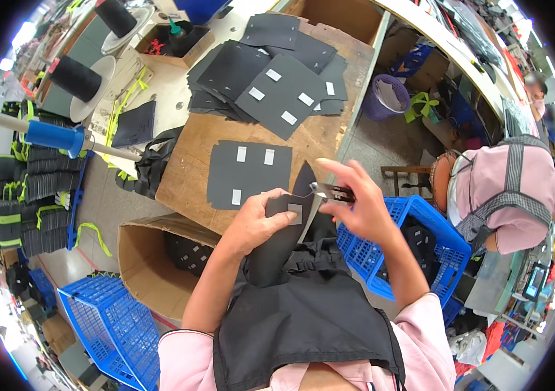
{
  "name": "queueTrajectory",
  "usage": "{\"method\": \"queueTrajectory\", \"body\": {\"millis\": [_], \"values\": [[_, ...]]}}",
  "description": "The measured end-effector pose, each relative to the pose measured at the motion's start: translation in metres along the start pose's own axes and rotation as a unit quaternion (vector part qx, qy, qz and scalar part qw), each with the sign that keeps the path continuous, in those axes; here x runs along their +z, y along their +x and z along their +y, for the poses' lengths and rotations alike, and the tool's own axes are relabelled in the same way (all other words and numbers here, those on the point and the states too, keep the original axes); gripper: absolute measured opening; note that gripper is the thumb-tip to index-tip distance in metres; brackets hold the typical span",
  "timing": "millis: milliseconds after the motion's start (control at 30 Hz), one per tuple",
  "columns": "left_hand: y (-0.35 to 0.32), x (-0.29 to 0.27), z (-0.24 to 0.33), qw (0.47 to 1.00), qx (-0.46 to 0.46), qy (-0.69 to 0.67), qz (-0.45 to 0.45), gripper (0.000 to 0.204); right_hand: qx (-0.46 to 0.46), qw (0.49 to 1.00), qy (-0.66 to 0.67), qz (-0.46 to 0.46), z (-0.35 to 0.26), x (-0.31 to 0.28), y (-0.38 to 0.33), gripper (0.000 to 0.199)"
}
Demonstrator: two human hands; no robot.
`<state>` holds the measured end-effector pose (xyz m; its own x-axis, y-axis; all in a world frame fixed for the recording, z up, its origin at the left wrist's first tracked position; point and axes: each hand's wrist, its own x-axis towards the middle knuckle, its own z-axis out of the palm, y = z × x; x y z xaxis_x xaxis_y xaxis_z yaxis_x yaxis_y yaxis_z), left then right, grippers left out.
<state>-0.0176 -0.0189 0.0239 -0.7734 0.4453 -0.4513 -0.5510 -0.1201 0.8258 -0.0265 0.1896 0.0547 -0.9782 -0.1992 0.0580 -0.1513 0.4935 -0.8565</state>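
My left hand [256, 223] grips a dark grey fabric panel [271, 255], which bends over my lap. The thumb lies against a small white patch [296, 215] on that panel. In my right hand [361, 203] is a pair of thread snips [331, 191], their tips close to the panel's upper edge. Whether the blades touch a thread cannot be made out. Just beyond my left hand, another grey panel [249, 174] with three white patches visible lies flat on the wooden tabletop [186, 156]. Farther back is a loose pile of similar panels [235, 75], some bearing white patches.
An open cardboard box [141, 260] and a blue crate [108, 326] stand at left. Another blue crate [388, 277] is close by my right arm. Black thread spools [75, 78] stand at far left. A purple basket [382, 107] and a seated co-worker [518, 189] are at right.
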Motion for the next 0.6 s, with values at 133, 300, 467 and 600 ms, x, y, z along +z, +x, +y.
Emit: {"method": "queueTrajectory", "body": {"millis": [133, 300, 467, 600], "values": [[0.005, 0.007, -0.009, 0.996, 0.053, 0.072, 0.002, 0.028, -0.039, 0.975, -0.026, -0.216, 0.029, -0.014, 0.013, 0.027], [0.009, 0.015, -0.011, 0.986, 0.068, -0.143, -0.043, 0.037, 0.155, 0.958, 0.220, -0.100, 0.040, 0.012, 0.001, 0.009], [0.009, 0.001, -0.023, 0.985, -0.020, -0.167, 0.040, 0.032, 0.081, 0.963, 0.230, 0.112, 0.030, 0.027, -0.032, 0.024], [0.009, 0.003, -0.024, 0.975, -0.027, -0.210, 0.074, 0.026, -0.037, 0.989, -0.057, 0.132, 0.024, 0.020, -0.054, 0.031]]}}
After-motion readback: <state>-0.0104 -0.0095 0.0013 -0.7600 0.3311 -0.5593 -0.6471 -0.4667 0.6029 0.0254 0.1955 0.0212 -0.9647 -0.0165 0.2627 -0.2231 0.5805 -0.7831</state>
